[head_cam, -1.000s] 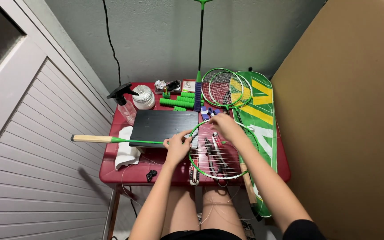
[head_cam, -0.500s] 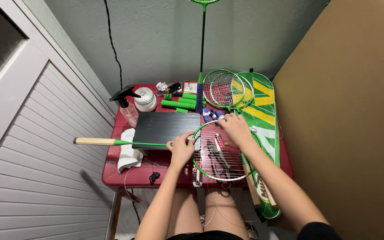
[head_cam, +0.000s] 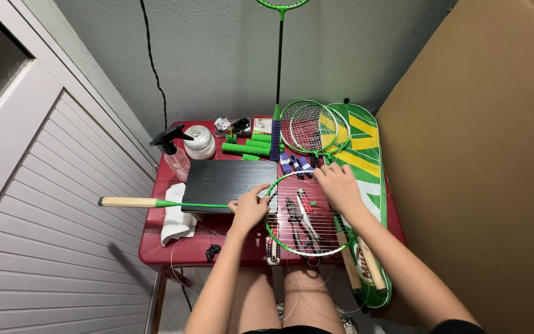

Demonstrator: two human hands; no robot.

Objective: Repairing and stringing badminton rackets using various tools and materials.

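On the red table (head_cam: 168, 247) the green racket (head_cam: 307, 213) lies flat, long axis left-right, handle pointing left; the left hand (head_cam: 250, 209) is clamped at its throat, and the right hand (head_cam: 336, 185) rests fingers-together on the far rim.

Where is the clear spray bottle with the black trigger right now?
In the head view, the clear spray bottle with the black trigger stands at the red table's far left, beside the white string spool, behind the dark flat case.
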